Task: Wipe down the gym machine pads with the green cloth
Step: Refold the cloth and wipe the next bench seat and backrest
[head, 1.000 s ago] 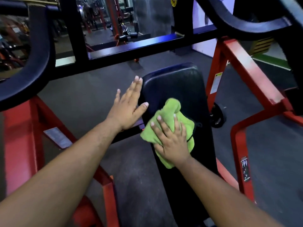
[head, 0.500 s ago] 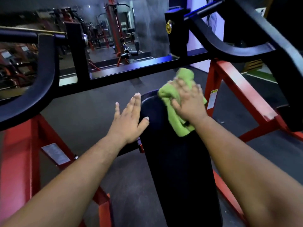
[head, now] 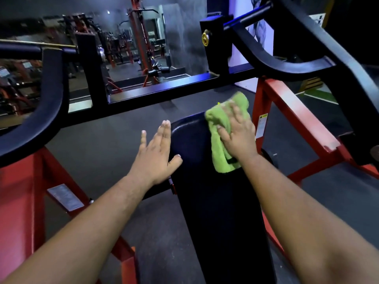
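Note:
A long black pad [head: 215, 201] runs away from me down the middle of the view. The green cloth [head: 220, 140] lies bunched on its far right part, reaching past the pad's top edge. My right hand [head: 238, 136] presses flat on the cloth with fingers spread. My left hand [head: 155, 154] rests on the pad's left edge, fingers straight and thumb on the pad's face.
Red frame legs [head: 287, 111] flank the pad on both sides. Black curved machine arms [head: 51, 95] and a black crossbar [head: 164, 89] stand beyond the pad. Dark rubber floor [head: 106, 144] lies below. Other gym machines show in the background.
My right hand slid the cloth from the middle of the pad up to its far end, then slightly right. My left hand stayed at the pad's left edge.

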